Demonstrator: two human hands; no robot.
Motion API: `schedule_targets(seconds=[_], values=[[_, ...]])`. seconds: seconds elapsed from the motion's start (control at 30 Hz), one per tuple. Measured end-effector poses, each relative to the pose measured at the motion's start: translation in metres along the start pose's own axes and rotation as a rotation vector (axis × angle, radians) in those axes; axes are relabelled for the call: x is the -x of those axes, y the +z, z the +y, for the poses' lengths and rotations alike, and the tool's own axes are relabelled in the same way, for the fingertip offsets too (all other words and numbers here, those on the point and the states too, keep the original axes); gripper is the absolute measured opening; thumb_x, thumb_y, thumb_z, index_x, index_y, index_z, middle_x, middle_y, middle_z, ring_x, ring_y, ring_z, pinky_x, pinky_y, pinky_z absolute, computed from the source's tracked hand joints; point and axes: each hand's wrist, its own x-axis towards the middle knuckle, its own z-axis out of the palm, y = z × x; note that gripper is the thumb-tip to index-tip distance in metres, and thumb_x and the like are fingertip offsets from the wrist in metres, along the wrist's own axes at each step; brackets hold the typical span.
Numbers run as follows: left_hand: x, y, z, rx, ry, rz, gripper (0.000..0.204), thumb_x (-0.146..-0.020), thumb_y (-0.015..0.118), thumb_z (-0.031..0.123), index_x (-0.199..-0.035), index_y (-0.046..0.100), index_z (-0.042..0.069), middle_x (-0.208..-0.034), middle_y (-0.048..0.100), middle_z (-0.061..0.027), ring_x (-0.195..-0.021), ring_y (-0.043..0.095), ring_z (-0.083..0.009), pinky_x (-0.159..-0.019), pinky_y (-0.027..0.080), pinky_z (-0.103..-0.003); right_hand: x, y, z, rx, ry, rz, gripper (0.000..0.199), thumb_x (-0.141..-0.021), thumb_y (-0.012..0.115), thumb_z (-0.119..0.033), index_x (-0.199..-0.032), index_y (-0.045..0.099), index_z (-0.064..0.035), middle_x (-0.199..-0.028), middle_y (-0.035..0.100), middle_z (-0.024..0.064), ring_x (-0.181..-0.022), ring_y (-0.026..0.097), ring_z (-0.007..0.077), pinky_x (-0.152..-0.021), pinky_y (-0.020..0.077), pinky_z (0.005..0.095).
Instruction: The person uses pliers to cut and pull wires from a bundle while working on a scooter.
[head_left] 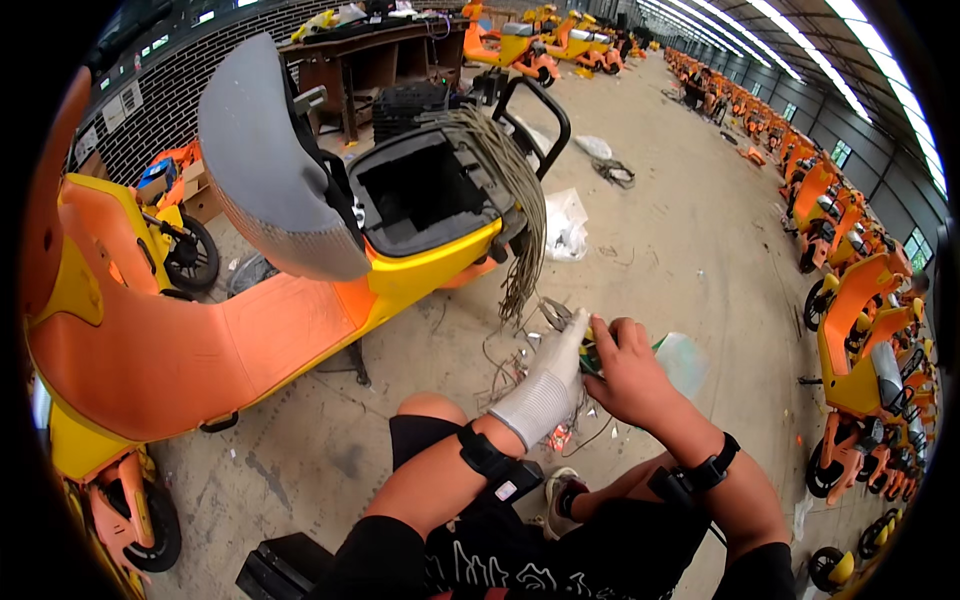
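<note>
Your gloved left hand (553, 368) and bare right hand (632, 375) meet around pliers (555, 315); exact grip partly hidden. Ahead-left of you: orange-and-yellow scooter (290, 320), grey seat (265, 165) tipped up, storage compartment (425, 240) open. Cable bundle (530, 225) drapes its rear. Scraps litter the concrete floor (670, 240) near your hands; more scooters (850, 345) line the right.

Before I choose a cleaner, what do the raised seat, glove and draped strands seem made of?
Raised seat: probably matte grey vinyl, from its smooth surface. Glove: matte pale knit fabric, from its ribbed cuff. Draped strands: perhaps coated wire or cord, dull; they bend loosely.
</note>
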Motion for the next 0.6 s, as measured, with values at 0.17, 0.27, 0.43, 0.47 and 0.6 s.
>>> schedule_targets(seconds=[0.17, 0.27, 0.43, 0.47, 0.6], values=[[0.025, -0.007, 0.031, 0.251, -0.13, 0.011, 0.041, -0.096, 0.067, 0.038, -0.113, 0.061, 0.001, -0.093, 0.062, -0.0071, -0.085, 0.062, -0.02, -0.075, 0.052, -0.035, 0.011, -0.007, -0.011, -0.562, -0.168, 0.016, 0.083, -0.086, 0.078, -0.029, -0.15, 0.038, 0.0056, -0.129, 0.047, 0.0282, -0.121, 0.05, 0.0428, -0.105, 0.0432, 0.0395], [0.045, 0.005, 0.059, 0.207, 0.044, -0.008, 0.025, -0.1, 0.06, 0.03, -0.113, 0.062, 0.009, -0.087, 0.059, -0.003, -0.08, 0.062, -0.0194, -0.074, 0.054, -0.036, 0.009, -0.013, -0.004, -0.759, 0.015, 0.096, 0.093, -0.087, 0.079, -0.035, -0.155, 0.028, 0.0049, -0.135, 0.045, 0.0282, -0.121, 0.053, 0.0326, -0.1, 0.0472, 0.0378], [0.08, 0.05, 0.106, -0.071, 0.326, -0.262, 0.035, -0.104, 0.055, 0.028, -0.126, 0.056, 0.002, -0.086, 0.06, -0.0038, -0.079, 0.062, -0.0184, -0.07, 0.053, -0.034, 0.021, -0.046, -0.006, -1.05, -0.026, -0.205, 0.094, -0.089, 0.075, -0.046, -0.15, 0.03, 0.01, -0.118, 0.06, 0.0258, -0.097, 0.062, 0.0232, -0.083, 0.0525, 0.0356], [0.089, 0.064, 0.118, -0.237, 0.333, -0.306, 0.039, -0.105, 0.054, 0.03, -0.131, 0.054, 0.001, -0.089, 0.062, -0.0046, -0.084, 0.063, -0.0189, -0.072, 0.054, -0.034, 0.028, -0.05, -0.009, -0.947, -0.035, -0.144, 0.075, -0.09, 0.072, -0.039, -0.141, 0.042, 0.0074, -0.101, 0.063, 0.0196, -0.087, 0.061, 0.0224, -0.078, 0.0514, 0.0346], [0.101, 0.107, 0.149, -0.582, 0.249, -0.288, 0.047, -0.107, 0.051, 0.035, -0.137, 0.052, -0.002, -0.106, 0.068, -0.0088, -0.1, 0.064, -0.021, -0.084, 0.054, -0.035, 0.044, -0.077, -0.01, -1.126, 0.085, -0.162, 0.049, -0.088, 0.062, -0.011, -0.133, 0.053, 0.0049, -0.118, 0.062, 0.0127, -0.103, 0.061, 0.017, -0.083, 0.051, 0.0306]])
